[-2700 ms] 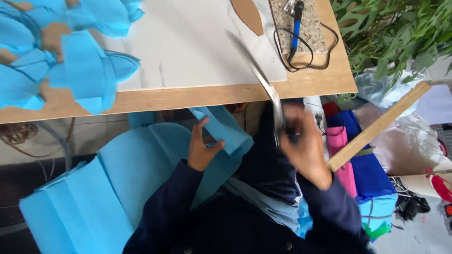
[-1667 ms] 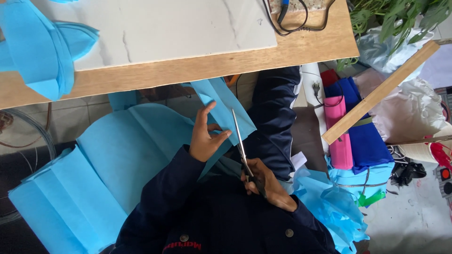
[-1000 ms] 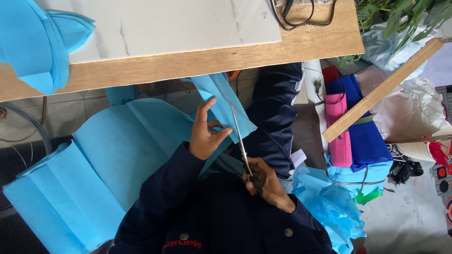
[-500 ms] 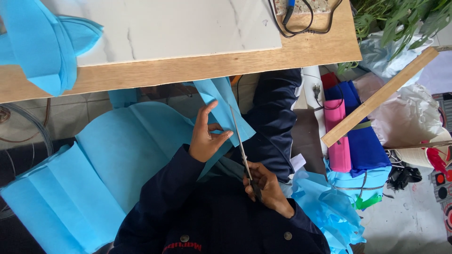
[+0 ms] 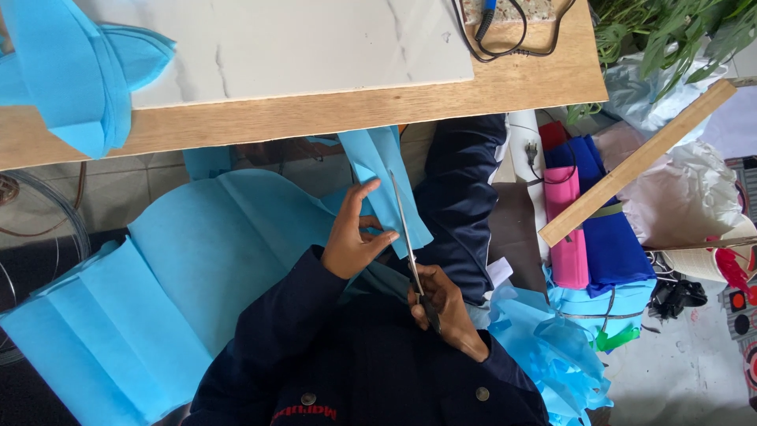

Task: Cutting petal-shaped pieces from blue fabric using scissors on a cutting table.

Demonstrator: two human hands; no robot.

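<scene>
Light, floppy blue fabric strip (image 5: 386, 185) is pinched by left hand (image 5: 351, 241) just beside the scissors (image 5: 410, 248), gripped closed-fisted by right hand (image 5: 445, 304); best held near the blades.

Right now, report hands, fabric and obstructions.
Left hand pinching blue fabric strip. Right hand gripping scissors, blades along strip. Nothing blocking.

Wooden table (image 5: 331, 110) with marble slab (image 5: 300, 39); wooden slat (image 5: 639, 162); pink cloth roll (image 5: 566, 229)

Right hand (image 5: 443, 304) scissors (image 5: 410, 248) cut blue sheet (image 5: 378, 170) pinched by left hand (image 5: 353, 241).
</scene>
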